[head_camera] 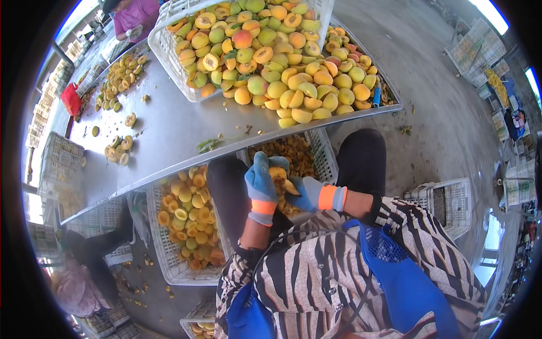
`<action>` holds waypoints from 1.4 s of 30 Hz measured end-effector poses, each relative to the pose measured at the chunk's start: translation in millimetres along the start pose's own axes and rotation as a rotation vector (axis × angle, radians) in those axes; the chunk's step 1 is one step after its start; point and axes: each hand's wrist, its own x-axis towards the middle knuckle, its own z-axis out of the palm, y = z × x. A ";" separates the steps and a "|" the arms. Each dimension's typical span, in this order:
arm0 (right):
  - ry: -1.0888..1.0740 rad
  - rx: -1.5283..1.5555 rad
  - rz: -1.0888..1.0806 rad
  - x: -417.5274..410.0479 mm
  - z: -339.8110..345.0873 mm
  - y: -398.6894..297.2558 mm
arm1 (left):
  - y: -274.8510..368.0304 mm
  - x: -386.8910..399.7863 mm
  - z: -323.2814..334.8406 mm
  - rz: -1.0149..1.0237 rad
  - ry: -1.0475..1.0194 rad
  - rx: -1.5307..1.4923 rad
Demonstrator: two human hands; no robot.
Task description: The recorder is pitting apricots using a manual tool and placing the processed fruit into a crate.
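My left hand (pixel 261 176), in a blue and grey glove with an orange cuff, grips a cut stone fruit (pixel 277 173), a peach or apricot, with brown showing inside. My right hand (pixel 308 194), gloved alike, meets it from the right. A pale tapered piece (pixel 292 187) shows at its fingers; whether this is fruit or a tool I cannot tell. Both hands are over a plastic crate (pixel 326 154) of brown-orange fruit scraps between my knees. Left of my leg stands a white crate (pixel 154 237) filled with pitted fruit halves.
Ahead is a metal table (pixel 190 131) with a raised rim. A tipped white crate (pixel 169 72) spills cut fruit (pixel 296 89) across it; a blue-handled object (pixel 376 96) lies at the right corner. People (pixel 133 19) sit across and at left (pixel 80 284). A crate (pixel 457 207) stands behind right.
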 end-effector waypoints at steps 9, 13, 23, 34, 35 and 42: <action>-0.838 1.339 0.558 -1.3 -42.0 -22.5 | -4.2 14.1 -1.1 -0.057 -0.209 -0.156; -0.832 1.470 0.598 1.6 -42.2 -17.7 | -15.1 25.3 5.0 -0.118 -0.186 -0.246; -0.966 1.495 0.632 1.6 -38.5 50.9 | -40.2 41.3 10.4 -0.378 -0.326 -0.248; -0.729 1.464 0.368 1.0 -79.3 30.7 | -40.4 58.6 26.5 -0.220 -0.011 -0.456; -0.687 1.265 0.387 4.6 -86.9 35.1 | -33.6 54.4 20.0 0.082 -0.083 -0.101; -0.132 -0.151 0.107 7.1 -37.9 94.3 | 39.3 24.1 -101.5 0.412 0.392 0.571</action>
